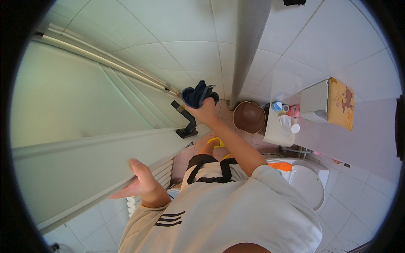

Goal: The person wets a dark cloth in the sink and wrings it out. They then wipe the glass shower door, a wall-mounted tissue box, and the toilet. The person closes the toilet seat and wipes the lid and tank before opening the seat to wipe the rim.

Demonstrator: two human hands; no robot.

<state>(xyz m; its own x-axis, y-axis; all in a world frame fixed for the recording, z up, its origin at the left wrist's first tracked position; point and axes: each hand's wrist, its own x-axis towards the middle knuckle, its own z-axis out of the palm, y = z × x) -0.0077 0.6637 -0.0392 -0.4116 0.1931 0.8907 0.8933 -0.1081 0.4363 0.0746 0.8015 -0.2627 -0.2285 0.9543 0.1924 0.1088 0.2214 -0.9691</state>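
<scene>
A bunched dark blue cloth (199, 95) is gripped in my right hand (205, 112), beside the latch side of a white panelled door (95, 164) with a frosted glass pane (72, 95). Just below that hand, a black lever handle (190, 125) is fixed to the door. My left hand (140, 180) rests around the door's near edge, with the thumb on the face and the fingers behind it, partly hidden.
A grey pipe (250, 47) runs down the tiled wall to a brown bin (249, 117). Right of it are a small shelf (278, 136) with toiletries and a toilet (308, 183) with its lid down. A white radiator (163, 172) stands behind the door.
</scene>
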